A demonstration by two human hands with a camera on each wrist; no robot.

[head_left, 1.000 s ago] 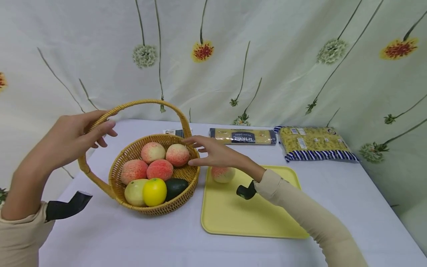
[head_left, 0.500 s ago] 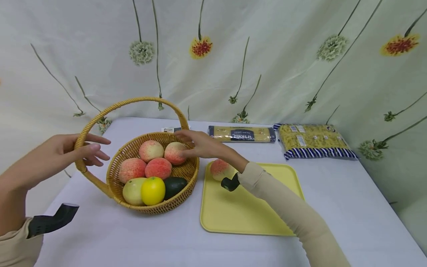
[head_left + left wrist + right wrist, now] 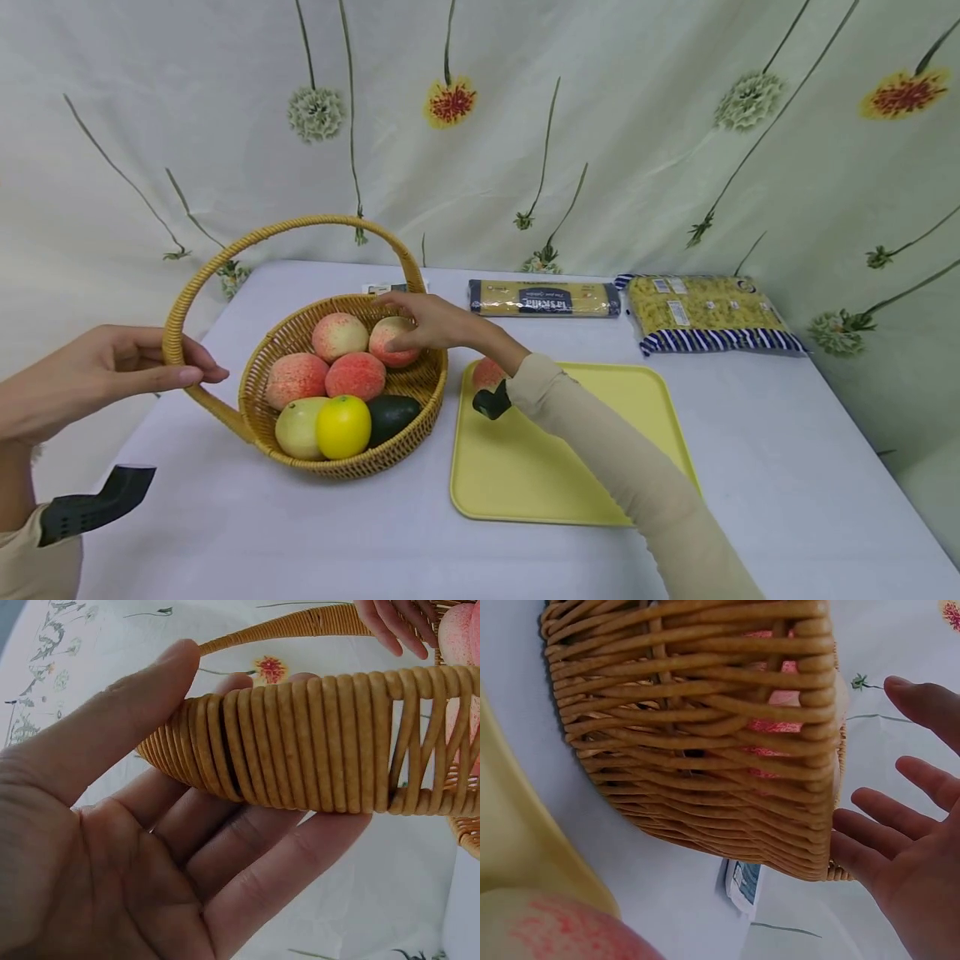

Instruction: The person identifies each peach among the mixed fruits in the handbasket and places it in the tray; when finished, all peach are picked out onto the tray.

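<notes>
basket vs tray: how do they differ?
Shape: the basket is round and deep, with an arched handle; the tray is flat, rectangular and low-rimmed.
Surface: the basket is brown and woven; the tray is smooth yellow.
Load: the basket holds several fruits; the tray bears one peach.
Shared: both rest on the pale table.

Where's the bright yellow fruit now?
In the head view, the yellow fruit is left of centre, inside the wicker basket at its near side, between a pale fruit and a dark green one.
</notes>
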